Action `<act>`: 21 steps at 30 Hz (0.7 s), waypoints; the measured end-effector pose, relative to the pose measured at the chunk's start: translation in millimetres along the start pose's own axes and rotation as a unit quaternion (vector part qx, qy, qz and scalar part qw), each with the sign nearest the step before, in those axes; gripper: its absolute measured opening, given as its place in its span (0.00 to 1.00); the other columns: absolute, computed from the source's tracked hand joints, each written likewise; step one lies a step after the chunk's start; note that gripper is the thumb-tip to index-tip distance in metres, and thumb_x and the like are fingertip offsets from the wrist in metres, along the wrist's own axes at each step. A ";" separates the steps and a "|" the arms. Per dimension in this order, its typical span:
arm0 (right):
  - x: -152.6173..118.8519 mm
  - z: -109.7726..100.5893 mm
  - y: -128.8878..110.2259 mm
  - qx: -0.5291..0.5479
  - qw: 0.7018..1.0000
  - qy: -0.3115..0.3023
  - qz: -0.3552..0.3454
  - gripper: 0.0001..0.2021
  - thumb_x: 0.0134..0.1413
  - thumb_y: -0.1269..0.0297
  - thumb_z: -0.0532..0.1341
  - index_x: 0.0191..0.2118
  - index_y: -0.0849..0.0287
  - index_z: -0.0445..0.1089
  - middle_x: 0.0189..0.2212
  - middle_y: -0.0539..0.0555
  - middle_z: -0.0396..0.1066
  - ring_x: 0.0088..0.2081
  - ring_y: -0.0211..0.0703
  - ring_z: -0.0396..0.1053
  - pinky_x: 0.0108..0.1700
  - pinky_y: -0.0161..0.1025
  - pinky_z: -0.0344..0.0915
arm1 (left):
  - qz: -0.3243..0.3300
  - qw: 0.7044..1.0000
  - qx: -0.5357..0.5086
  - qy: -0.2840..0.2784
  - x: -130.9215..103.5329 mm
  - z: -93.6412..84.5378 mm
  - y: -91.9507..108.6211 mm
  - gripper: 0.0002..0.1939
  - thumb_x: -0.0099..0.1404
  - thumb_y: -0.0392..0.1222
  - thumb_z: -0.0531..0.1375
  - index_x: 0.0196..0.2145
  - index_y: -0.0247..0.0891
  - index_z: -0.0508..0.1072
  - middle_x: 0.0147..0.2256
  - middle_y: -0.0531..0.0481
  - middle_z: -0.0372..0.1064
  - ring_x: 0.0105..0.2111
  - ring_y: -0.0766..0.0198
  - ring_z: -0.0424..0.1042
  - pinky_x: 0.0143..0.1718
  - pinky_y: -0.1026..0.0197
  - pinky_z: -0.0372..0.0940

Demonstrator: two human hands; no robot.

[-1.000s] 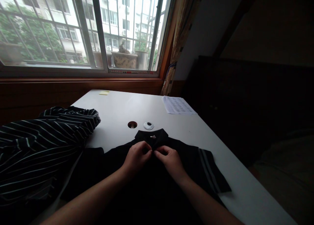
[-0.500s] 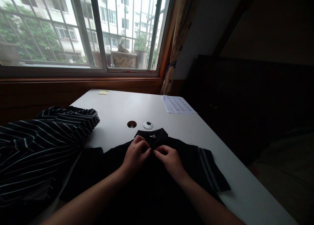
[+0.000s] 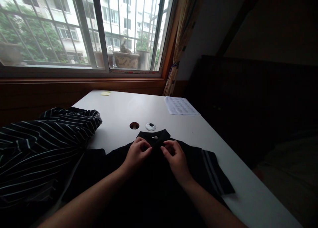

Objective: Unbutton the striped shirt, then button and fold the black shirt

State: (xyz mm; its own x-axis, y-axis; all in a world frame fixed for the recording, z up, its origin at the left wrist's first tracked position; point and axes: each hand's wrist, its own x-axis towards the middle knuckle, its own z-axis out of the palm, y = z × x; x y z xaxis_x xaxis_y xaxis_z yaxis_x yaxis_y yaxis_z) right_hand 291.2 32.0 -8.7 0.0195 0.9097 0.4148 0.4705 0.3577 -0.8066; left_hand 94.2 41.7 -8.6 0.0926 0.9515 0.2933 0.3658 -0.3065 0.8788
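A black collared polo shirt [image 3: 159,178] lies spread on the white table, collar toward the window and a small white label inside the neck. Two grey stripes cross its right-hand sleeve. My left hand [image 3: 137,151] is at the left side of the collar opening, thumb and fingers pinched on the dark cloth. Just right of the opening, my right hand [image 3: 177,158] hovers over or rests on the shirt, its thumb and forefinger curled with a small gap between them. Buttons cannot be made out in the dark fabric.
A black garment with white stripes [image 3: 49,138] is heaped at left. Beyond the collar are a cable hole [image 3: 134,125] and its round white cover [image 3: 150,126]. Printed papers [image 3: 181,106] and yellow sticky notes [image 3: 105,93] lie on the white table [image 3: 139,105] toward the window.
My right hand has drawn away from the collar opening to the right, and its thumb and forefinger have parted. My left hand stays nearly in place at the collar.
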 end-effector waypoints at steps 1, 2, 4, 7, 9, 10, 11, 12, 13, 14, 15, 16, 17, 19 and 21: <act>-0.2 -0.1 0.3 -0.010 1.000 0.015 -0.023 0.11 0.59 0.60 0.63 0.46 0.55 0.71 0.43 0.56 0.69 0.32 0.42 0.69 0.39 0.42 0.70 | 0.000 1.000 0.000 -0.002 0.0 0.0 -0.1 0.04 0.62 0.39 0.64 0.30 0.37 0.77 0.36 0.48 0.67 0.36 0.61 0.70 0.38 0.60 0.66; -0.5 -0.2 0.1 -0.021 0.998 0.022 -0.049 0.11 0.60 0.61 0.63 0.48 0.53 0.71 0.49 0.57 0.66 0.32 0.41 0.68 0.40 0.44 0.71 | 0.004 1.000 0.000 -0.002 -0.2 0.3 -0.1 0.04 0.62 0.39 0.64 0.30 0.37 0.77 0.36 0.48 0.67 0.36 0.61 0.70 0.39 0.60 0.66; -0.8 -0.2 -1.0 -0.047 0.994 0.003 -0.100 0.13 0.61 0.63 0.61 0.51 0.49 0.71 0.59 0.58 0.58 0.35 0.41 0.69 0.44 0.47 0.72 | 0.020 1.000 -0.003 -0.003 -1.1 1.3 0.4 0.04 0.62 0.39 0.64 0.30 0.38 0.77 0.36 0.48 0.67 0.37 0.61 0.70 0.40 0.59 0.66; 0.8 -0.4 -2.4 -0.082 0.983 -0.071 -0.148 0.16 0.64 0.66 0.58 0.55 0.46 0.69 0.63 0.54 0.56 0.52 0.49 0.69 0.57 0.52 0.67 | 0.047 0.999 -0.007 -0.007 -3.2 3.1 1.1 0.04 0.62 0.40 0.64 0.31 0.38 0.76 0.37 0.47 0.67 0.38 0.61 0.70 0.40 0.59 0.67; 2.9 -0.4 -1.7 -0.086 0.977 -0.109 -0.162 0.15 0.65 0.68 0.56 0.54 0.48 0.69 0.61 0.53 0.60 0.60 0.50 0.63 0.62 0.52 0.62 | 0.061 0.998 -0.006 -0.009 -4.6 4.1 1.1 0.03 0.63 0.39 0.64 0.31 0.38 0.76 0.38 0.47 0.67 0.38 0.61 0.69 0.39 0.59 0.67; 3.9 -0.4 -0.8 -0.083 0.976 -0.118 -0.163 0.14 0.65 0.69 0.56 0.52 0.49 0.70 0.60 0.53 0.62 0.60 0.50 0.62 0.63 0.51 0.61 | 0.068 0.998 -0.003 -0.009 -5.2 4.5 0.8 0.03 0.63 0.39 0.64 0.31 0.38 0.75 0.39 0.47 0.66 0.38 0.61 0.70 0.39 0.60 0.68; 4.8 -0.3 0.3 -0.080 0.976 -0.124 -0.161 0.12 0.65 0.70 0.55 0.49 0.51 0.70 0.58 0.54 0.63 0.60 0.49 0.63 0.62 0.50 0.62 | 0.074 0.997 -0.001 -0.010 -5.7 4.8 0.6 0.03 0.63 0.38 0.64 0.32 0.38 0.75 0.39 0.47 0.66 0.39 0.61 0.70 0.39 0.59 0.68; 5.3 -0.2 1.5 -0.077 0.976 -0.126 -0.160 0.10 0.65 0.71 0.55 0.47 0.52 0.70 0.56 0.54 0.65 0.58 0.49 0.64 0.61 0.49 0.63 | 0.078 0.997 0.001 -0.010 -6.1 5.1 0.2 0.02 0.62 0.37 0.64 0.31 0.38 0.75 0.40 0.46 0.67 0.39 0.61 0.70 0.40 0.59 0.68; 5.6 0.0 2.7 -0.076 0.976 -0.127 -0.159 0.09 0.64 0.71 0.55 0.45 0.53 0.69 0.54 0.55 0.67 0.56 0.49 0.66 0.59 0.48 0.64 | 0.079 0.997 0.003 -0.012 -6.4 5.3 -0.1 0.02 0.62 0.37 0.64 0.31 0.38 0.75 0.42 0.46 0.67 0.40 0.60 0.70 0.40 0.59 0.68; 5.6 0.2 3.7 -0.078 0.976 -0.129 -0.157 0.08 0.64 0.72 0.55 0.44 0.54 0.68 0.51 0.55 0.68 0.53 0.49 0.68 0.57 0.48 0.65 | 0.077 0.997 0.003 -0.014 -6.6 5.5 -0.3 0.02 0.62 0.36 0.64 0.31 0.38 0.74 0.44 0.45 0.68 0.41 0.60 0.71 0.40 0.59 0.68; 5.5 0.5 4.6 -0.080 0.976 -0.132 -0.156 0.08 0.64 0.72 0.55 0.43 0.54 0.68 0.47 0.55 0.69 0.50 0.48 0.69 0.54 0.47 0.67 | 0.075 0.997 0.002 -0.019 -6.7 5.7 -0.5 0.02 0.63 0.35 0.63 0.31 0.38 0.74 0.46 0.45 0.68 0.42 0.59 0.71 0.40 0.59 0.68; 5.2 0.7 5.2 -0.083 0.975 -0.133 -0.156 0.08 0.64 0.72 0.54 0.43 0.54 0.67 0.44 0.55 0.69 0.48 0.48 0.70 0.51 0.46 0.68 | 0.070 0.997 0.000 -0.025 -6.8 5.9 -0.6 0.02 0.63 0.34 0.63 0.32 0.38 0.74 0.48 0.45 0.69 0.43 0.59 0.72 0.41 0.59 0.68; 5.0 0.9 5.6 -0.085 0.975 -0.130 -0.156 0.07 0.64 0.72 0.54 0.43 0.54 0.67 0.42 0.55 0.69 0.45 0.48 0.70 0.49 0.46 0.68 | 0.064 0.997 -0.001 -0.033 -6.7 6.1 -0.9 0.02 0.63 0.33 0.62 0.34 0.39 0.74 0.49 0.45 0.70 0.43 0.59 0.72 0.41 0.58 0.68; 4.5 1.1 5.8 -0.087 0.976 -0.123 -0.158 0.07 0.64 0.72 0.54 0.42 0.53 0.67 0.40 0.54 0.69 0.44 0.48 0.70 0.48 0.45 0.68 | 0.051 0.997 0.002 -0.051 -6.2 6.6 -1.8 0.08 0.63 0.33 0.62 0.40 0.41 0.74 0.49 0.46 0.72 0.43 0.58 0.73 0.42 0.58 0.68; 4.3 1.1 5.7 -0.085 0.976 -0.113 -0.164 0.08 0.64 0.72 0.54 0.43 0.53 0.67 0.40 0.55 0.69 0.44 0.48 0.69 0.48 0.46 0.68 | 0.043 0.997 0.013 -0.056 -5.4 7.1 -3.5 0.15 0.62 0.33 0.62 0.47 0.42 0.72 0.47 0.47 0.74 0.42 0.58 0.74 0.42 0.57 0.68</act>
State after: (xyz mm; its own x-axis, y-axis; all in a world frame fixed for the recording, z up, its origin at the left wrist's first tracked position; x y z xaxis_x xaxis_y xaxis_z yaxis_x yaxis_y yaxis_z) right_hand 293.0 38.2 -12.0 -0.3430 0.7829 0.5191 0.5585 0.6143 -0.5574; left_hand 98.9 37.8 -15.9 0.2263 0.9193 0.3220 0.3766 -0.3874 0.8415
